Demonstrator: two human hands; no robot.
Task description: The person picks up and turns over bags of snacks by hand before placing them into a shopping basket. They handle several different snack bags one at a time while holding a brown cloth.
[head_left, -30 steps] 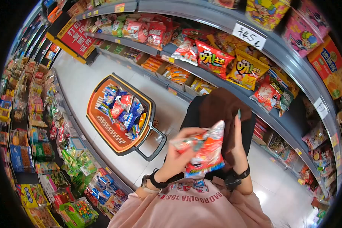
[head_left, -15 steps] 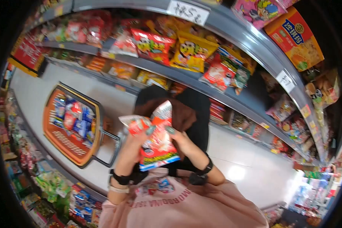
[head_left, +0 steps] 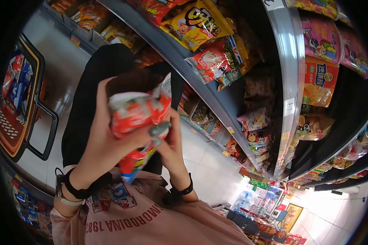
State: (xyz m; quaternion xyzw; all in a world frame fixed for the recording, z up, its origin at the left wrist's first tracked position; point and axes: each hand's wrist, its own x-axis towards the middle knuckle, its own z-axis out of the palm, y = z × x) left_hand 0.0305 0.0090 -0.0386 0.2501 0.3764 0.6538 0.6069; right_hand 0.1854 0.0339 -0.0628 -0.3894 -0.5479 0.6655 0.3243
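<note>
In front of my lap my left hand point(head_left: 114, 141) is closed around a red and white snack bag point(head_left: 131, 110), its thumb with green nail polish pressed across the front. My right hand point(head_left: 170, 143) pinches a second red snack bag point(head_left: 164, 96), which stands close against the first. That second bag has a blue and white lower edge showing below my fingers. Both bags are tilted and partly hidden by my hands, and blur hides their print.
A shopping basket point(head_left: 8, 139) with packaged goods and a black handle stands on the floor at left. Shelves hold a yellow snack bag point(head_left: 196, 25), a red and green snack bag point(head_left: 216, 61), pink bags point(head_left: 321, 38) and an orange package point(head_left: 319, 81).
My view has turned toward the right, so the basket now sits at the left edge. Both bags have come nearer the camera, turned and overlap more.
</note>
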